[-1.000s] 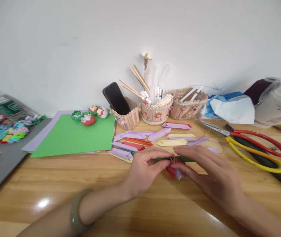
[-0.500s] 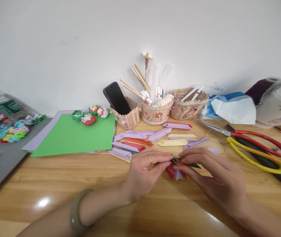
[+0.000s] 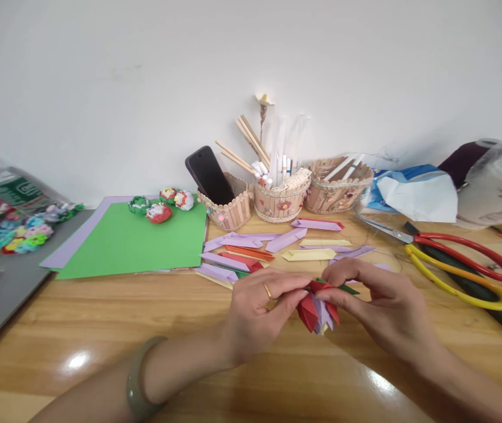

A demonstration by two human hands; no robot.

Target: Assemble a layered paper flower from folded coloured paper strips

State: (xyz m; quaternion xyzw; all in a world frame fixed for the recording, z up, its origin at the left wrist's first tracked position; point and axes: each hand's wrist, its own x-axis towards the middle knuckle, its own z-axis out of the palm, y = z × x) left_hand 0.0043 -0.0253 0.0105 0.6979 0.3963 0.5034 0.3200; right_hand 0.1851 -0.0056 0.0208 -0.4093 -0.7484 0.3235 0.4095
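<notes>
Between my two hands is a folded paper flower (image 3: 321, 311) with red, lilac, pale yellow and green pieces. My left hand (image 3: 262, 311), wearing a gold ring, pinches its left side between thumb and fingers. On the opposite side my right hand (image 3: 378, 305) grips the top red fold with thumb and forefinger. A green paper tip sticks out beneath the right fingers. Just beyond my hands lie several folded paper strips (image 3: 286, 239) in lilac, red, orange and yellow. The inner part of the flower is covered by my fingers.
Green paper (image 3: 136, 247) bearing several small paper flowers (image 3: 158, 212) lies at the left. Wooden-stick baskets (image 3: 281, 202) stand along the wall, one holding a phone (image 3: 209, 174). Scissors (image 3: 457, 238) with red and yellow handles lie right. A grey laptop-like slab (image 3: 8, 288) is far left.
The paper flower has tipped, so more of its red and lilac petals show below my fingers. My right thumb and forefinger have shifted up and curled over the red fold.
</notes>
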